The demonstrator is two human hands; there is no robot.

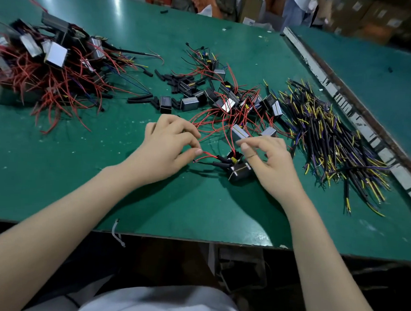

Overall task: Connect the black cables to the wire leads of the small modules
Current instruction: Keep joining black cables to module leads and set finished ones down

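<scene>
Pinching red wire lead (205, 155) at frame centre, left hand (168, 148) keeps its tip steady for joining. Right hand (269, 159) pinches something thin above small module (238, 168), which lies on green counter (54, 170); exactly what, cannot tell. Unwired modules (227, 101) heaped just beyond hands. Black cables (332, 144) piled at right, within reach. Finished-looking bundle (49, 61) set aside upper left.

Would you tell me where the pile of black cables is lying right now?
In the head view, the pile of black cables lies on the green table, right of the right hand, beside the small modules.
</scene>
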